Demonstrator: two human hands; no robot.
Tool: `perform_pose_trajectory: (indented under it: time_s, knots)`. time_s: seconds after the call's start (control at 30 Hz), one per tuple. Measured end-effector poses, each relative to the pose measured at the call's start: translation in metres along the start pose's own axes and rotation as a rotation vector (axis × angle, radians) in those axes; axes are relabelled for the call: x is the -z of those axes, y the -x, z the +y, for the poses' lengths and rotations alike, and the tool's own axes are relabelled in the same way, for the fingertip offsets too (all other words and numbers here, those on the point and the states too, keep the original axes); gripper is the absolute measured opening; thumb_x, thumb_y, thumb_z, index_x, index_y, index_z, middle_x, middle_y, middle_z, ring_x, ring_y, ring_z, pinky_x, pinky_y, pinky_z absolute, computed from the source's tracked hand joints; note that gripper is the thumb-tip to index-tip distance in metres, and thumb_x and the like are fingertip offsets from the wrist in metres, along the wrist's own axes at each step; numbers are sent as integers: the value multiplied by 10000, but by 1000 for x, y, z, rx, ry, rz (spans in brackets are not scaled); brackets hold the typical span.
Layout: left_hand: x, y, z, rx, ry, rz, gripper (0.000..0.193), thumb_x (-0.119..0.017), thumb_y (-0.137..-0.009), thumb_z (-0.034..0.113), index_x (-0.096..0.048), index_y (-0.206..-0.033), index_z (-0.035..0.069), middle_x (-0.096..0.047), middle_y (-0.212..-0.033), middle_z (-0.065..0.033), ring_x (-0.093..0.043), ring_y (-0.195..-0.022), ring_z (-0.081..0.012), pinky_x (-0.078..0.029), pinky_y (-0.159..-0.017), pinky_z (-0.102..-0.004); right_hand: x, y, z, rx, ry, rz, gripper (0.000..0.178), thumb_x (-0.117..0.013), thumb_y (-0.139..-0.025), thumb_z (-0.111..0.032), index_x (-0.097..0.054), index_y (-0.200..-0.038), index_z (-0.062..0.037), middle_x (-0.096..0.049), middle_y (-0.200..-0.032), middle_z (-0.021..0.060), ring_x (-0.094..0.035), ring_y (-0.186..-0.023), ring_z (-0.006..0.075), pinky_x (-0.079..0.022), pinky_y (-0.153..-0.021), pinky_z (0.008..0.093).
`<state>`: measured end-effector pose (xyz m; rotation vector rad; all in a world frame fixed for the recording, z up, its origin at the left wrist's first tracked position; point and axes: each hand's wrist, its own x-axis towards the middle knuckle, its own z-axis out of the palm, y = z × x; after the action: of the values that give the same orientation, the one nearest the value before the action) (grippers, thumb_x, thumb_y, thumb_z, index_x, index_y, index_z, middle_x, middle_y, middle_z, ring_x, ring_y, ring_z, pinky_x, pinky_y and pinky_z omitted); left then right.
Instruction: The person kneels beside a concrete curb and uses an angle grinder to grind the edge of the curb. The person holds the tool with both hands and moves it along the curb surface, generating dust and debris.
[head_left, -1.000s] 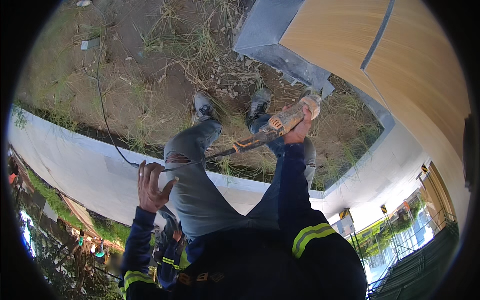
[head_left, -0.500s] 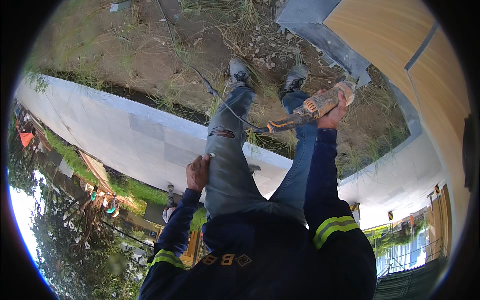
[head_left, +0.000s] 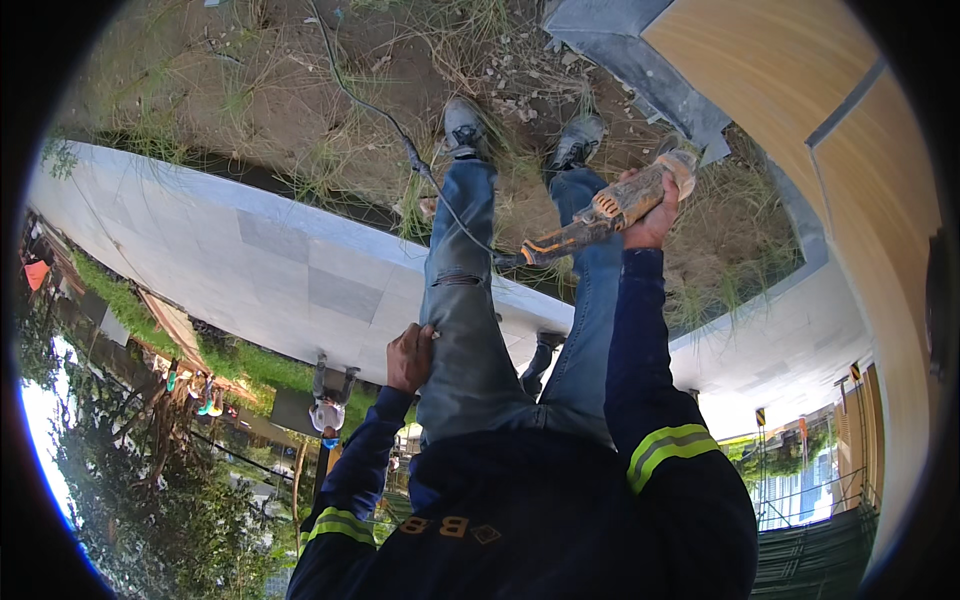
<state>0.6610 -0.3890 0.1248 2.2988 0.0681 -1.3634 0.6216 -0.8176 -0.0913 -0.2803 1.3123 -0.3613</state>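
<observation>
My right hand (head_left: 655,215) grips a dusty orange-and-black angle grinder (head_left: 615,207) around its body, out in front of my right leg. Its head points far right, toward the grey stone edge, and its handle end points left. From that end a black power cord (head_left: 400,140) crosses my left leg and runs away over the ground. Beside my left thigh, my left hand (head_left: 408,357) is closed, fingers curled, with a small whitish piece (head_left: 434,335) at the fingertips. What that piece is cannot be made out.
Dry grass and rubble (head_left: 515,75) cover the soil around my shoes. A grey stone corner (head_left: 640,70) and a curved tan panel (head_left: 770,60) stand at the right. Behind me lies a pale paved strip (head_left: 300,260), with a person (head_left: 328,412) on its far side.
My left hand has shifted slightly along my thigh, its fingers more curled. The grinder, still in my right hand, sits slightly farther left in view. More of the person behind shows.
</observation>
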Motion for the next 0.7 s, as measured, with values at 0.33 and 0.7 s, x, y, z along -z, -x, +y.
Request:
perform_pose_trajectory:
  time_s: [0.33,0.7]
  knots:
    - [21,61,32,-302,-91,-245,237,-682,-979,176,-555,-805,78,-584,-599,-143,-609,-531,-380,-431,-464,-479,-4,13,-9,-3,-1,31,480,-688,-909,-382,-546,-1225,-49,-669,-945,178,-686,-849,352,-578,-792,496]
    - [-190,-79,139,-426,230,-305,390,-686,-976,371,-551,-1108,29,-671,-938,-191,-680,-767,-439,-531,-668,-522,13,-25,-8,20,-46,-69,458,-720,-901,-285,-524,-1239,-46,-615,-1033,173,-665,-898,334,-579,-903,518]
